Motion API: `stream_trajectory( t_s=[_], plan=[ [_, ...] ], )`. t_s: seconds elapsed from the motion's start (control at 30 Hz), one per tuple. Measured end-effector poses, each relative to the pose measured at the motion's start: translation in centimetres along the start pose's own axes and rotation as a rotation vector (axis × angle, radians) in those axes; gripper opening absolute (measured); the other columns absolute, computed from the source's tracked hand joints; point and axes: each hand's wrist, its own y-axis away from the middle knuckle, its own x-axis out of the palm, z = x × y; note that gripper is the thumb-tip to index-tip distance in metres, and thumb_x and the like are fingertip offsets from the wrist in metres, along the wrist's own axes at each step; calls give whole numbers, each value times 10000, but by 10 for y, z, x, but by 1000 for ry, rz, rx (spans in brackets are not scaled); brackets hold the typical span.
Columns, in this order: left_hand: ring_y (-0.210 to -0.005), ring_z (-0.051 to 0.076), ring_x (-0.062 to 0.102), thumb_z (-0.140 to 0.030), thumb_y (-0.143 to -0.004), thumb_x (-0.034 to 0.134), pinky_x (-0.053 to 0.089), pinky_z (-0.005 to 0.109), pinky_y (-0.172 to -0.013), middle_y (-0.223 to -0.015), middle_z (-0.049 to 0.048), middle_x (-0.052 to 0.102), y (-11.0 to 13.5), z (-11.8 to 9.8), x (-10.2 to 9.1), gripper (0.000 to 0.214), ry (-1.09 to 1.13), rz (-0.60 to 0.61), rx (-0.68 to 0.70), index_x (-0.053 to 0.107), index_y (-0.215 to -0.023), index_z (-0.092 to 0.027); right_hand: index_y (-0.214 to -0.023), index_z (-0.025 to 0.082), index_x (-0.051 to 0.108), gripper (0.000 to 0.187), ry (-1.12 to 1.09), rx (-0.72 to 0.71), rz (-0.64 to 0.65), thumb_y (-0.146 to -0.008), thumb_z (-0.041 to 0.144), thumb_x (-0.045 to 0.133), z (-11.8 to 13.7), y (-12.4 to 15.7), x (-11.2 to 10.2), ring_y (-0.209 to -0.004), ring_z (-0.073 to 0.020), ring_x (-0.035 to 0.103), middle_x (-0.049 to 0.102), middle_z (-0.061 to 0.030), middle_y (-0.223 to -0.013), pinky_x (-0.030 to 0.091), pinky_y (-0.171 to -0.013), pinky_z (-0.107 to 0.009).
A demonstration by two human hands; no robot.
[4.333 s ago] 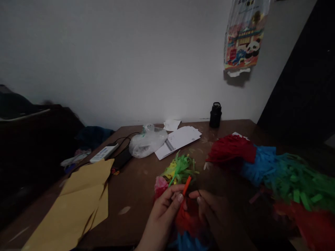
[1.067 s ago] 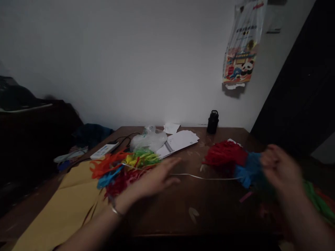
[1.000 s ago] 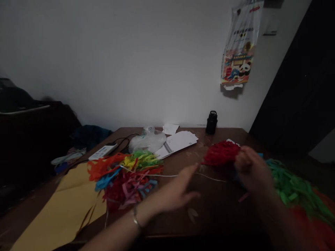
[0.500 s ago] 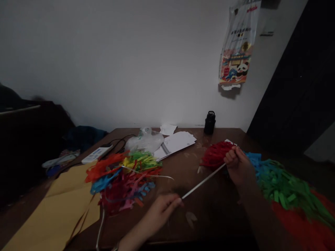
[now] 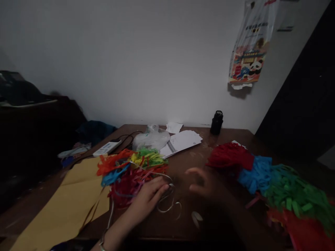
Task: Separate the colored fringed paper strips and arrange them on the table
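Observation:
My left hand (image 5: 152, 192) rests at the right edge of a pile of multicoloured paper strips (image 5: 125, 188). Its fingers are closed, with a thin white cord (image 5: 167, 210) at the fingertips; the cord lies in slack loops on the table. To its right, my right hand (image 5: 202, 183) hovers over the tabletop, slightly blurred. Thumb and forefinger are apart there, and nothing shows between them. Beyond it lies a row of fringed paper bunches: a red one (image 5: 229, 157), a blue one (image 5: 256, 172) and a green one (image 5: 295, 190).
The brown table (image 5: 183, 223) carries yellow paper (image 5: 70, 195) at left, a white power strip (image 5: 107, 147), a clear plastic bag (image 5: 151, 138), white sheets (image 5: 183, 142) and a black bottle (image 5: 216, 122). A printed bag (image 5: 250, 48) hangs on the wall.
The white cord, stretched taut between both hands before, now lies slack. My right hand has let go of it and moved left from the red bunch; my left hand has moved left toward the strips.

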Motion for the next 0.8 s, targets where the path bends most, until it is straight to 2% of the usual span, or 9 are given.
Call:
stream_trajectory(
  t_s=[0.07,0.1,0.17,0.23,0.27,0.37,0.53,0.7,0.8],
  plan=[
    [-751,181,587,-363,-966,425,460,274,-705,-794,37,637,-8,-9,0,340,12,16,23,651,-776,-192,-1198,265,640,732,52,-4,197,-514,287,899,-8,0,36,-1036,-235,631,692,-14,-1149,470,-884,-316],
    [-760,184,588,-366,-963,431,462,279,-713,-799,41,639,-11,-12,-2,334,18,12,36,663,-799,-191,-1247,261,599,770,122,-16,308,-538,295,896,-13,1,50,-1026,-214,637,690,-8,-1154,473,-872,-295],
    [-754,189,587,-375,-941,472,459,283,-699,-790,44,639,-14,-16,-11,299,17,-35,51,681,-833,-190,-1225,238,594,564,326,-49,473,-707,292,810,-24,2,68,-976,-161,647,708,9,-1084,452,-865,-257],
    [-750,195,589,-386,-882,564,456,285,-682,-790,36,641,-14,-15,-26,228,-3,-117,18,691,-848,-200,-1074,216,660,213,501,-66,536,-861,230,663,-34,3,73,-942,-141,642,721,9,-991,404,-896,-265],
    [-757,202,591,-391,-846,608,460,289,-681,-796,31,645,-13,-14,-34,204,-10,-170,-20,694,-855,-207,-991,206,683,121,547,-62,533,-902,204,601,-39,5,71,-930,-147,638,723,-1,-955,382,-906,-285],
    [-748,207,590,-427,-754,690,470,286,-661,-793,16,654,-4,-7,-59,226,70,-355,-172,692,-825,-213,-915,196,695,225,654,-43,517,-963,197,476,-49,8,58,-918,-173,622,717,-38,-937,353,-894,-333],
    [-544,103,467,-402,-673,779,359,184,-485,-683,-24,617,11,6,-83,319,430,-698,-397,673,-860,-166,-933,220,693,142,777,-46,511,-916,220,552,-57,12,28,-944,-204,587,682,-47,-953,354,-876,-352],
    [-466,53,360,-288,-687,738,294,138,-439,-537,-89,459,19,11,-87,271,499,-907,-388,648,-910,-163,-819,187,676,173,831,-2,446,-902,145,530,-63,20,0,-876,-195,591,664,-49,-894,407,-808,-321],
    [-443,40,348,-199,-679,703,277,124,-418,-517,-99,432,20,14,-92,254,501,-1064,-369,652,-925,-160,-844,179,662,181,849,56,367,-893,109,502,-68,23,-20,-839,-188,609,653,-59,-900,444,-755,-299]
  ],
)
